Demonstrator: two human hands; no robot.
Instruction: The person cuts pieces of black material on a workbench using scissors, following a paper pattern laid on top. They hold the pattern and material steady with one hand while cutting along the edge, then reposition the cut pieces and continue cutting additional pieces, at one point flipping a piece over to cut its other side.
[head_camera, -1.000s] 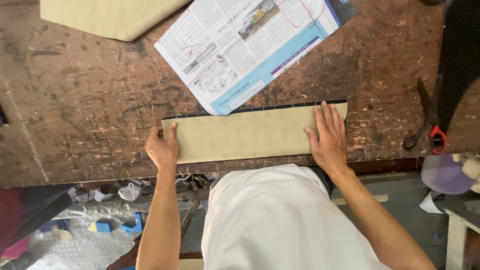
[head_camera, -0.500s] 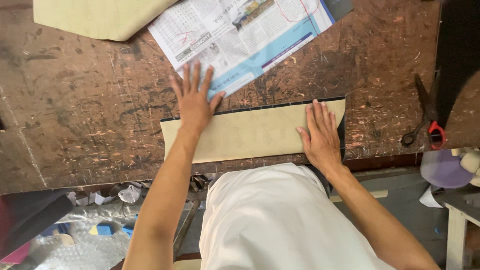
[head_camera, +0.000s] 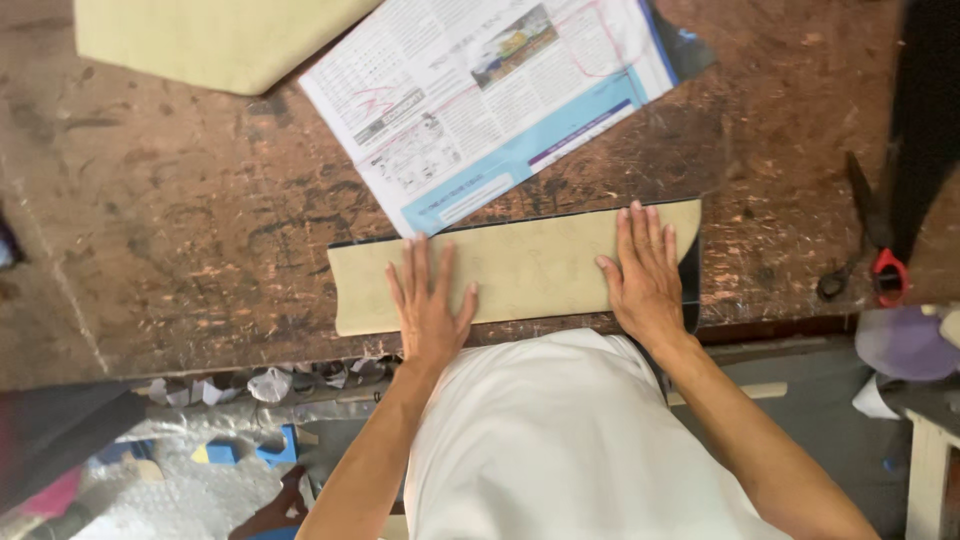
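two hands flat on one long tan strip (head_camera: 530, 265), a stiff beige sheet with a rounded right end, lying along the near edge of the bench (head_camera: 180, 230). under it, a thin black layer (head_camera: 692, 280), showing as a dark line along the far edge and a wider dark band past the right end. left hand (head_camera: 428, 310) palm down near the middle of the strip, fingers spread and pointing away from the body, thumb out to the right; no grip, hand open and pressing flat. right hand (head_camera: 645, 278) palm down on the right end, fingers close together and reaching almost to the far edge, heel at the bench edge; also open, nothing held.

just beyond the strip, touching or overlapping its far edge, a folded newspaper (head_camera: 490, 100) lying at a slant, with a light blue band along its lower side. further off at the top left, a larger piece of the same beige material (head_camera: 210, 40), partly out of view. well apart to the right, scissors (head_camera: 870, 250) with a red and a black handle on the scarred brown bench top. below the bench edge, scraps and crumpled plastic (head_camera: 200, 470) on the floor.
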